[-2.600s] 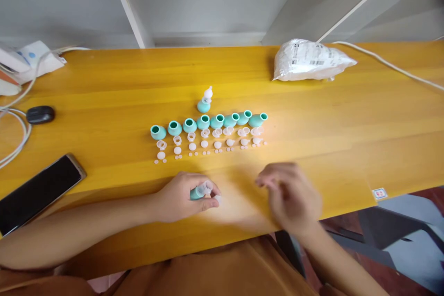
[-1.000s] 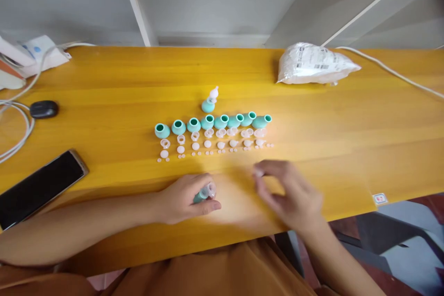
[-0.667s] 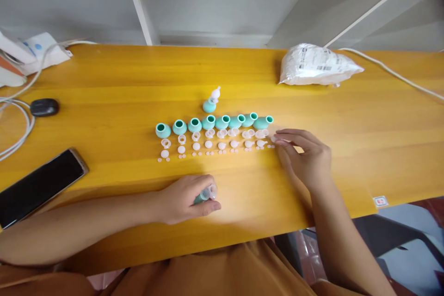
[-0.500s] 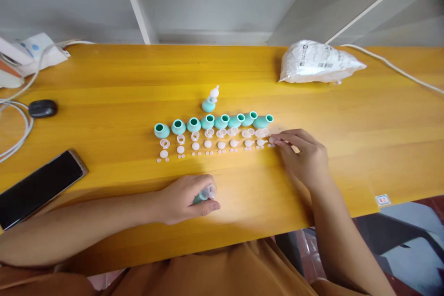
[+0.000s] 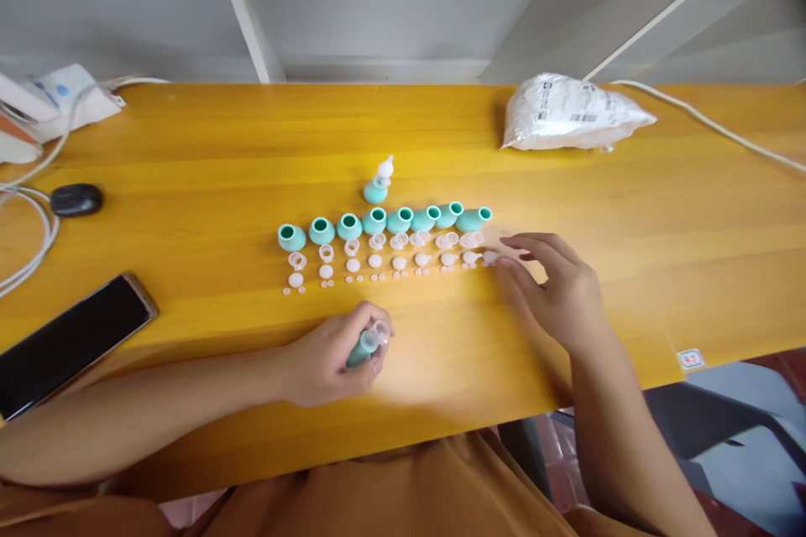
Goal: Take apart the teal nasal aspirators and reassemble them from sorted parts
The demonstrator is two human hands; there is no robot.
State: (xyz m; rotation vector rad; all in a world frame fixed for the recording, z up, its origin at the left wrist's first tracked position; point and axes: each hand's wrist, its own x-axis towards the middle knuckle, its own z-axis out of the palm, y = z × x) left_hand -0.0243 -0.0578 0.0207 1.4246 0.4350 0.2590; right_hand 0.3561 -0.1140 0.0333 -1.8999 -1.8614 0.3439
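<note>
In the head view, my left hand [image 5: 337, 357] is wrapped round a teal squeeze bulb [image 5: 361, 350] with a clear plastic collar [image 5: 379, 331] on its mouth. My right hand [image 5: 560, 289] is at the right end of the rows, thumb and index finger apart and nothing seen between them. Just left of its fingertips lies a small white tipped piece [image 5: 489, 258]. Several open teal bulbs [image 5: 348, 226] stand in a row, the right ones leaning. In front of them run rows of clear collars [image 5: 377, 242], white tips [image 5: 375, 261] and tiny discs [image 5: 358, 278].
Behind the row stands one teal bulb [image 5: 375, 191] topped by a white tip. A white plastic bag [image 5: 573, 113] lies at the back right. On the left are a phone [image 5: 79, 344], a black mouse [image 5: 76, 200] and white cables [image 5: 38, 256]. A small sticker [image 5: 691, 359] is near the front edge.
My right thumb and index finger have parted from a pinch on the small white tipped piece, which lies on the table. My left hand has turned slightly, showing more of the bulb.
</note>
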